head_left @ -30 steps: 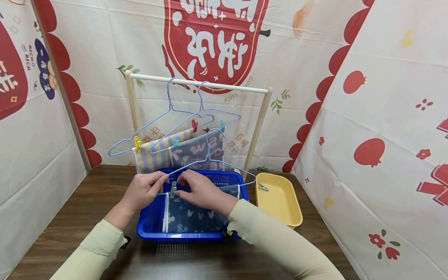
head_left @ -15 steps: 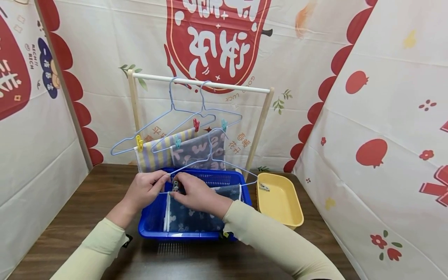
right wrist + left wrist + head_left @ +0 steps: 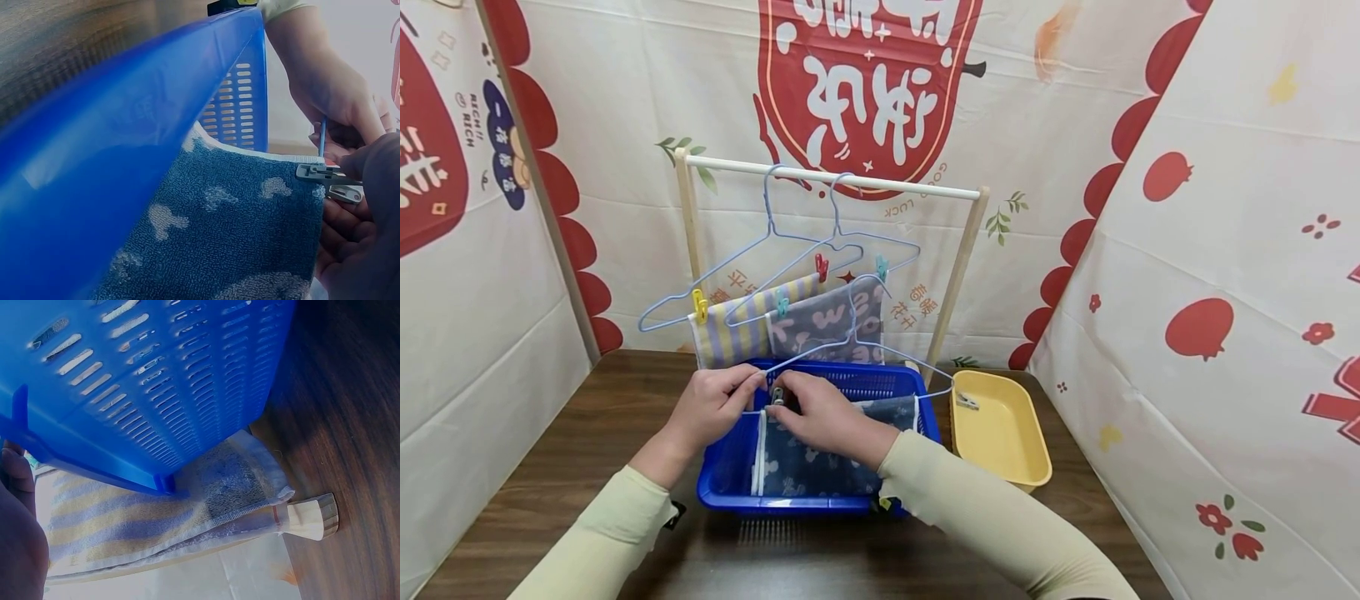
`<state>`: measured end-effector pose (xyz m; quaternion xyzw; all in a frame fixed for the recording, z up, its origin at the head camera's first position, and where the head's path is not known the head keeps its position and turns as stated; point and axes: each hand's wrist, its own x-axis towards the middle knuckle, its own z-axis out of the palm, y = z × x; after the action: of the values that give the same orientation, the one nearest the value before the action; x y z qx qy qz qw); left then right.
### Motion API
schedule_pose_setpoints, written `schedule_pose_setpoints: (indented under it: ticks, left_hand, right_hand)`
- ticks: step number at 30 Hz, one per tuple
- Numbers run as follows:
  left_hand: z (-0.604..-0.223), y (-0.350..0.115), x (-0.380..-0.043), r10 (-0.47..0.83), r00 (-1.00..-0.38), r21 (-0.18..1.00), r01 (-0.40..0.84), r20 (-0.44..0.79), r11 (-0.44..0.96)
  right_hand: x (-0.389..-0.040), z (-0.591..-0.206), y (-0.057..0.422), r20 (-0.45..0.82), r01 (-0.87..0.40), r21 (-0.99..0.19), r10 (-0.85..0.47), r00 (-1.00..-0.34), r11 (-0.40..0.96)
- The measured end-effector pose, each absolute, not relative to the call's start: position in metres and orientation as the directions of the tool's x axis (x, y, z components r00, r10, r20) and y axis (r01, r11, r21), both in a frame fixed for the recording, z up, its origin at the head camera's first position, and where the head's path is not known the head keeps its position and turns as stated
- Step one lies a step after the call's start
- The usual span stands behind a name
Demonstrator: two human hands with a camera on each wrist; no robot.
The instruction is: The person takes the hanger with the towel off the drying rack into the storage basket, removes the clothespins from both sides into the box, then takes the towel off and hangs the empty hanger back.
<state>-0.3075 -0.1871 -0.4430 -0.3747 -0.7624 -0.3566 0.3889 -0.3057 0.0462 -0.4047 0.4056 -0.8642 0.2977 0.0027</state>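
Note:
My left hand [image 3: 703, 408] pinches the left corner of a blue wire hanger [image 3: 853, 329], which is held over the blue basket. A dark blue towel [image 3: 812, 471] with pale mouse-head shapes hangs over the hanger's lower bar, its lower part inside the basket. At the towel's upper left corner, my right hand [image 3: 831, 421] pinches a grey clothespin [image 3: 312, 172]. In the right wrist view the clothespin's jaws lie over the towel's white-edged corner, beside the wire. The left wrist view shows mostly the basket's slotted side, with part of the left hand at its edge.
The blue basket [image 3: 790, 505] stands on a wooden table [image 3: 587, 417]. Behind it, a rack [image 3: 910, 187] carries two hangers with a striped towel [image 3: 722, 337] and a grey patterned towel [image 3: 842, 321], clipped with clothespins. To the right, a yellow tray [image 3: 1000, 425] holds a grey clothespin [image 3: 967, 402].
My right hand has moved slightly left, its fingers closing in around the clothespin at the towel's corner. The left hand keeps its grip on the hanger.

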Motion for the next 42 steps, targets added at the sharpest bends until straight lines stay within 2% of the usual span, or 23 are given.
schedule_pose_setpoints:
  ticks: [8, 20, 34, 42]
  left_hand:
    - [-0.445, -0.188, -0.307, 0.291, -0.422, 0.254, 0.844, 0.859, 0.473]
    - [-0.443, -0.187, -0.307, 0.291, -0.425, 0.26, 0.845, 0.857, 0.468]
    - [-0.444, -0.186, -0.307, 0.293, -0.421, 0.258, 0.848, 0.859, 0.462]
    - [-0.443, -0.186, -0.307, 0.287, -0.424, 0.261, 0.845, 0.859, 0.467]
  right_hand:
    - [-0.308, -0.404, 0.048, 0.26, -0.714, -0.513, -0.706, -0.659, 0.477]
    - [-0.309, -0.395, 0.051, 0.32, -0.785, -0.44, -0.741, -0.59, 0.436]
    - [-0.31, -0.395, 0.054, 0.343, -0.782, -0.473, -0.733, -0.587, 0.405]
    - [-0.308, -0.394, 0.056, 0.378, -0.751, -0.571, -0.706, -0.6, 0.332]
